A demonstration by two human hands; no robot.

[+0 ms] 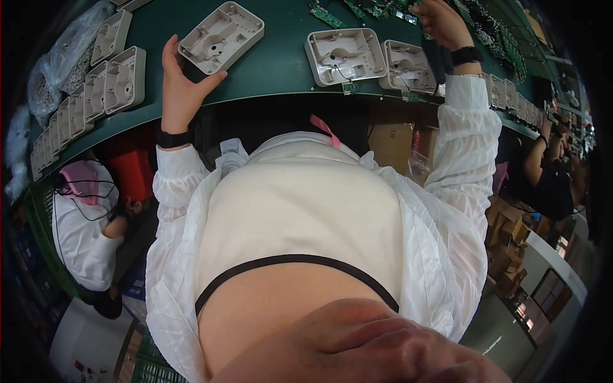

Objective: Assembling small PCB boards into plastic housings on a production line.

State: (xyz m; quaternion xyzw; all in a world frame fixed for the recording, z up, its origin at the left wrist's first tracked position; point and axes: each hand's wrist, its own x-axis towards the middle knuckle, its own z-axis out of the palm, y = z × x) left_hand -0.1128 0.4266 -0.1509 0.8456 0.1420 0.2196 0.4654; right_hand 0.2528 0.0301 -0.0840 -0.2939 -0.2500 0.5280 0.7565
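My left hand (182, 96) is at the near left corner of a white plastic housing (220, 39), with the thumb along its near edge and the fingers on its left side. The housing lies tilted, its ribbed inside facing up. At the far right, the bent fingers of my right hand (445, 27) are pinched together among green circuit boards (405, 16). What lies between those fingertips is hard to make out. Two more housings, one with a thin dark wire (345, 56) and one partly behind a dark hanging strip (410, 66), lie between my hands.
Several housings stand in a row (124, 80) along the left of the green table (274, 70), beside clear plastic bags (70, 51). Further boards (495, 38) are heaped at the far right. One person (89, 223) sits at left, another (552, 166) at right. Cardboard boxes (391, 143) are below the table.
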